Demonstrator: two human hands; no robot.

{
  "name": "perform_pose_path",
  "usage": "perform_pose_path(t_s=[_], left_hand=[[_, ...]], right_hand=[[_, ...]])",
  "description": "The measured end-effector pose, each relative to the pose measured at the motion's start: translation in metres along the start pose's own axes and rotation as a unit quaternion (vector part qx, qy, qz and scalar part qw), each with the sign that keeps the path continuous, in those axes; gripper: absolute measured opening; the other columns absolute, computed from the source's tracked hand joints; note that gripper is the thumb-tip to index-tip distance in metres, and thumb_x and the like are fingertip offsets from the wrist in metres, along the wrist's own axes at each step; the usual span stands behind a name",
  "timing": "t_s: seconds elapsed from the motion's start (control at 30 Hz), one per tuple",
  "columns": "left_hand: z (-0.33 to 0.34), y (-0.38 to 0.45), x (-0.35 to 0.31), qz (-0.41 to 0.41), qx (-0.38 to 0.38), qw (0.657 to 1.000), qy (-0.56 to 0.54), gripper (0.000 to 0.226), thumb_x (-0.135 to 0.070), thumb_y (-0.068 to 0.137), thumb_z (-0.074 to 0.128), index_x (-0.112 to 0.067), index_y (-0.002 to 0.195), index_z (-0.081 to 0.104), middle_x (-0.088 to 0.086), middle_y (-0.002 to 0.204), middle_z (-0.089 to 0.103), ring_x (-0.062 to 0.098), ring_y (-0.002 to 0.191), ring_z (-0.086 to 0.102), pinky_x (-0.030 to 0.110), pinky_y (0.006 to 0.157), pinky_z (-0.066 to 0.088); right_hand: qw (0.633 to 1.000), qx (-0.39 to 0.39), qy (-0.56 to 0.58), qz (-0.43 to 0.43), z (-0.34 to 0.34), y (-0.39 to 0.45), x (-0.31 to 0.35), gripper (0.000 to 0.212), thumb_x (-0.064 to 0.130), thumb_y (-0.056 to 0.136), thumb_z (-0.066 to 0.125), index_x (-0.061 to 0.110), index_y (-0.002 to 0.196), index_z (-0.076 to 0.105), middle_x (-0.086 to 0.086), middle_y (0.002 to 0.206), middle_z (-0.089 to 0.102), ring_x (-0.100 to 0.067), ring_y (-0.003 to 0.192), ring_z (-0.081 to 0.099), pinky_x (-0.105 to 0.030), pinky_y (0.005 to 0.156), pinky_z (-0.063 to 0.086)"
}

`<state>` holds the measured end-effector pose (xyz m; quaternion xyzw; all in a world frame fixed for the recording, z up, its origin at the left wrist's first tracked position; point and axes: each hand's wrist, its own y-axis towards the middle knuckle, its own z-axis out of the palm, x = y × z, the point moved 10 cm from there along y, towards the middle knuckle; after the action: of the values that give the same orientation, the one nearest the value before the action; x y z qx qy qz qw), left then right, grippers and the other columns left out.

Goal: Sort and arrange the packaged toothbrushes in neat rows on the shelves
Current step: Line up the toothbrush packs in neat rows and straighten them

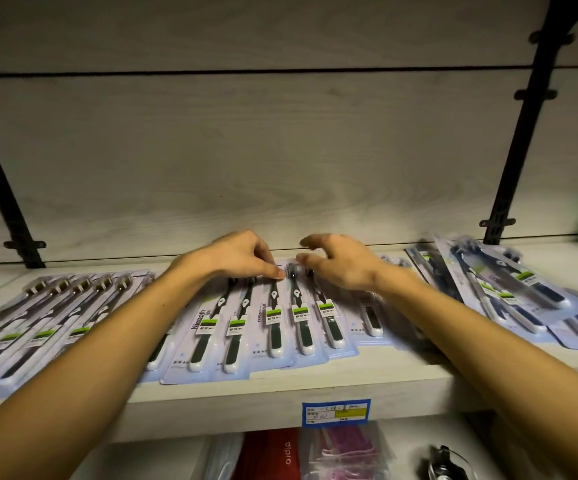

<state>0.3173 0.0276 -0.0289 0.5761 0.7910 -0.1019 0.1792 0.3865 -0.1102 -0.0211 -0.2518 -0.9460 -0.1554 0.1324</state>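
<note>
Both my arms reach over the shelf [280,389]. My left hand [242,252] has its fingers curled down, fingertips pressing the top edge of a packaged toothbrush [273,320] in the middle row [263,327], where packs lie overlapping side by side. My right hand [341,263] hovers just beside it, blurred, fingers loosely spread; I cannot tell if it touches a pack. Left row [38,320]: packs with brown bristle heads, fanned. Right: an untidy pile [509,289] of packs. Blue price label [336,413] on the shelf's front edge.
</note>
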Motion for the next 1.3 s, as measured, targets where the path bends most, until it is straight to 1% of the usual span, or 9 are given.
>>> perform_pose_path(t_s=[0.13, 0.2, 0.3, 0.5, 0.6, 0.83, 1.0, 1.13, 1.3], left_hand=[[-0.003, 0.0, -0.014, 0.029, -0.069, 0.997, 0.013, 0.049, -0.068, 0.076, 0.071, -0.027, 0.102, 0.073, -0.009, 0.095, 0.073, 0.015, 0.094, 0.067, 0.035, 0.087, 0.055], [0.006, 0.0, -0.027, 0.057, -0.075, 0.995, 0.029, 0.058, -0.072, 0.079, 0.064, -0.027, 0.115, 0.07, -0.007, 0.112, 0.07, 0.016, 0.103, 0.065, 0.036, 0.092, 0.053], [0.025, 0.001, -0.044, 0.082, -0.048, 0.995, 0.044, 0.06, -0.072, 0.082, 0.06, -0.028, 0.122, 0.067, -0.007, 0.119, 0.067, 0.016, 0.105, 0.063, 0.038, 0.092, 0.053], [0.019, 0.0, -0.047, 0.068, -0.119, 0.99, 0.027, 0.039, -0.06, 0.084, 0.069, -0.029, 0.107, 0.072, -0.012, 0.098, 0.071, 0.013, 0.093, 0.065, 0.03, 0.079, 0.051], [0.023, 0.0, -0.046, 0.068, -0.094, 0.993, 0.029, 0.04, -0.057, 0.084, 0.07, -0.028, 0.111, 0.073, -0.01, 0.104, 0.073, 0.013, 0.096, 0.065, 0.033, 0.086, 0.053], [0.013, 0.001, -0.035, 0.038, -0.122, 0.992, -0.024, 0.015, -0.047, 0.083, 0.073, -0.033, 0.088, 0.07, -0.014, 0.089, 0.07, 0.011, 0.088, 0.065, 0.033, 0.082, 0.053], [0.022, 0.001, -0.05, 0.072, -0.117, 0.989, 0.051, 0.036, -0.053, 0.086, 0.067, -0.03, 0.113, 0.068, -0.01, 0.109, 0.066, 0.013, 0.097, 0.062, 0.03, 0.077, 0.048], [0.021, 0.0, -0.06, 0.093, -0.1, 0.989, 0.049, 0.052, -0.055, 0.09, 0.064, -0.025, 0.132, 0.061, -0.002, 0.132, 0.06, 0.019, 0.116, 0.059, 0.037, 0.095, 0.049], [0.032, 0.005, -0.08, 0.111, -0.037, 0.987, 0.112, 0.061, -0.059, 0.092, 0.057, -0.024, 0.142, 0.052, 0.001, 0.147, 0.051, 0.023, 0.133, 0.048, 0.043, 0.106, 0.043]], right_hand=[[0.997, -0.01, -0.047, 0.062, -0.031, -0.012, -0.044, 0.045, 0.04, 0.1, 0.051, 0.017, 0.139, 0.054, -0.008, 0.14, 0.058, -0.029, 0.124, 0.057, -0.04, 0.104, 0.045], [0.989, 0.03, -0.106, 0.098, -0.025, -0.022, -0.064, 0.033, 0.043, 0.101, 0.047, 0.019, 0.118, 0.063, -0.012, 0.131, 0.063, -0.029, 0.111, 0.059, -0.038, 0.095, 0.048], [0.981, 0.049, -0.151, 0.109, -0.011, -0.033, -0.07, 0.033, 0.044, 0.102, 0.039, 0.02, 0.082, 0.052, -0.013, 0.113, 0.067, -0.031, 0.099, 0.059, -0.042, 0.09, 0.044], [0.982, 0.021, -0.173, 0.073, -0.001, -0.031, -0.048, 0.034, 0.042, 0.101, 0.036, 0.02, 0.098, 0.061, -0.01, 0.124, 0.063, -0.033, 0.118, 0.055, -0.053, 0.101, 0.034], [0.985, 0.018, -0.152, 0.073, 0.004, -0.029, -0.045, 0.034, 0.042, 0.102, 0.036, 0.018, 0.102, 0.06, -0.013, 0.126, 0.061, -0.035, 0.118, 0.054, -0.05, 0.097, 0.039], [0.991, 0.022, -0.101, 0.089, 0.01, -0.031, -0.043, 0.04, 0.044, 0.1, 0.041, 0.012, 0.113, 0.062, -0.017, 0.126, 0.058, -0.036, 0.121, 0.049, -0.04, 0.098, 0.041], [0.996, -0.01, 0.024, 0.089, 0.002, -0.031, -0.028, 0.044, 0.026, 0.098, 0.05, 0.005, 0.136, 0.054, -0.019, 0.138, 0.056, -0.034, 0.129, 0.05, -0.034, 0.106, 0.041], [0.991, -0.094, 0.003, 0.097, -0.051, -0.031, -0.052, 0.046, 0.021, 0.096, 0.054, 0.009, 0.14, 0.052, -0.016, 0.139, 0.056, -0.032, 0.126, 0.053, -0.037, 0.105, 0.042], [0.983, 0.014, 0.006, 0.185, -0.026, -0.041, -0.095, 0.039, 0.007, 0.094, 0.048, -0.005, 0.129, 0.059, -0.024, 0.135, 0.059, -0.035, 0.125, 0.054, -0.038, 0.106, 0.042]])
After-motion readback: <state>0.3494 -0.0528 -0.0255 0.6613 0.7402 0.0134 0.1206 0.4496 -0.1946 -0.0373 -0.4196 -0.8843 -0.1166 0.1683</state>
